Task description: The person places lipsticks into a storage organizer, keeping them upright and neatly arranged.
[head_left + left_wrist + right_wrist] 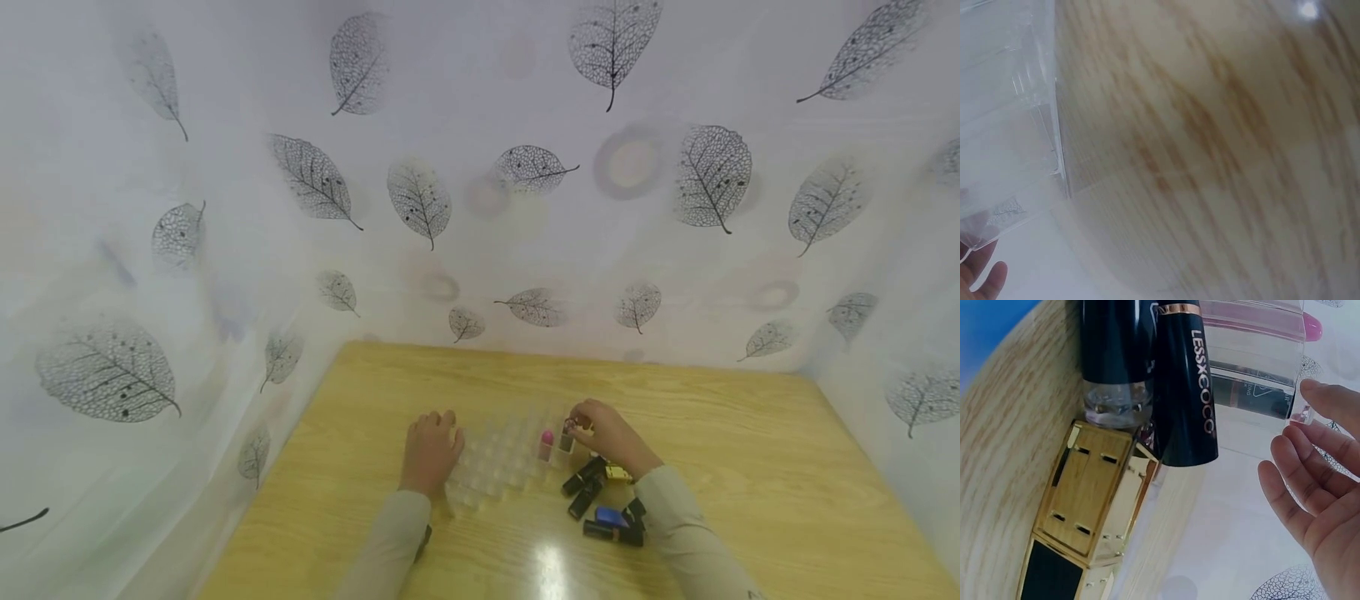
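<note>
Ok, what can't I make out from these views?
Left hand, left wrist view: mostly cut off by frame corner; grip unclear.
Dark object, head view: mostly hidden by the left sleeve.
Blue item, right wrist view: cropped by the top-left corner.
Clear organizer, head view: compartment walls blurred.

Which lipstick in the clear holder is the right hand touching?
The dark, clear-tipped lipstick: the right hand pinches its tip. The other in the clear holder, the pink lipstick, has no hand on it.
</note>
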